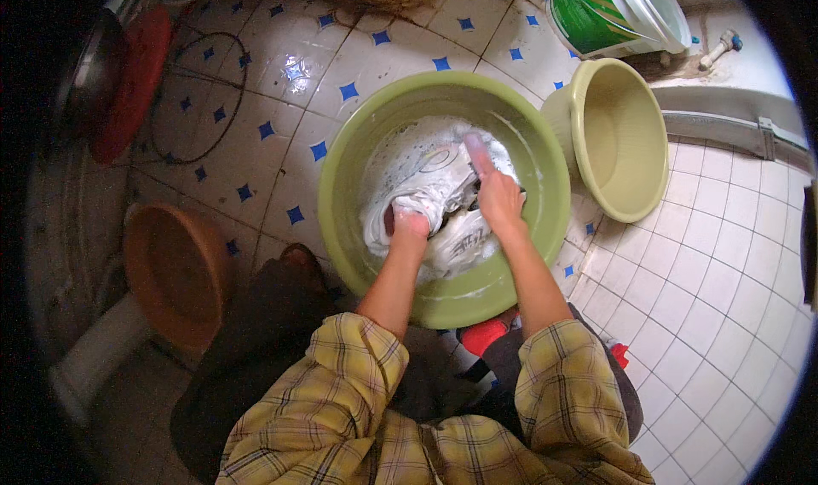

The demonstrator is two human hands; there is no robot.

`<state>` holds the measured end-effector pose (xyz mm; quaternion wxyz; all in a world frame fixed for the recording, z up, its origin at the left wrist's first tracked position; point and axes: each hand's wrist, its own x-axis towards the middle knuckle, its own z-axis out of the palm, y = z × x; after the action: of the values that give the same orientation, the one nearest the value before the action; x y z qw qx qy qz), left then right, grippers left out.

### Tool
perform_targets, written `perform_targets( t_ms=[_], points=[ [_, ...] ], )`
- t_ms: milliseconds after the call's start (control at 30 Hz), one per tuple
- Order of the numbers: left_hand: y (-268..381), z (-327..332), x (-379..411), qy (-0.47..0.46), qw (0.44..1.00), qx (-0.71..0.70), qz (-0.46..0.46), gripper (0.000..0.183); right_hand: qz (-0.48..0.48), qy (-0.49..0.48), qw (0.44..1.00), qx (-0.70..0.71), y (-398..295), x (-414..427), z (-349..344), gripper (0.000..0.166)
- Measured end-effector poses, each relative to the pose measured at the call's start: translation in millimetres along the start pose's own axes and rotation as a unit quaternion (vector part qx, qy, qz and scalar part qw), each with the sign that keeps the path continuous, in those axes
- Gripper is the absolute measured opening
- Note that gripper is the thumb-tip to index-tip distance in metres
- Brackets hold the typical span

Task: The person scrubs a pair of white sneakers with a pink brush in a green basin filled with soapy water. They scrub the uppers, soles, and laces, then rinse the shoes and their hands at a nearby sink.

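A large green plastic basin [444,312] stands on the floor before me, with suds and wet white fabric in it. My left hand [411,221] is sunk in the folds of a white garment [425,181], gripping the bunched cloth; its fingers are mostly hidden. Dark printed marks show on another stretch of the wet fabric [463,245] nearer to me. In my right hand [501,197] is a pale pinkish, elongated tool [477,152], perhaps a scrubbing brush. It is blurred, points away from me and lies over the garment's right side.
To the basin's right, a smaller yellow-green tub [620,140] leans on its side. Beyond it is a tilted green-and-white bucket [604,15]. At left stand an orange-brown basin [176,274] and a red basin [134,82], near a looped dark hose [243,69]. White wall tiles [696,261] rise at right.
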<state>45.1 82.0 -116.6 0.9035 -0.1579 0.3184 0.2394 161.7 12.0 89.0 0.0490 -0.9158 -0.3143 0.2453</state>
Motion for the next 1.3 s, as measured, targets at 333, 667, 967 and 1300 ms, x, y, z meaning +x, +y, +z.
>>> perform_targets(
  t_ms=[333, 667, 967, 1300],
  points=[
    [-16, -31, -2, -0.017, 0.999, -0.036, 0.008, 0.052, -0.033, 0.033, 0.998, 0.038, 6, -16, 8, 0.067],
    [-5, -63, -3, -0.087, 0.992, -0.092, 0.031, 0.054, -0.165, -0.029, 0.981, 0.095, -48, -33, 28, 0.082],
    [11, -47, -16, 0.051, 0.997, -0.040, 0.045, 0.054, -0.156, -0.048, 0.983, 0.081, -50, -27, 31, 0.081],
    [-30, 2, -39, 0.127, 0.990, -0.052, 0.033, 0.052, -0.082, -0.080, 0.988, 0.106, 1, -16, 46, 0.057]
  ],
)
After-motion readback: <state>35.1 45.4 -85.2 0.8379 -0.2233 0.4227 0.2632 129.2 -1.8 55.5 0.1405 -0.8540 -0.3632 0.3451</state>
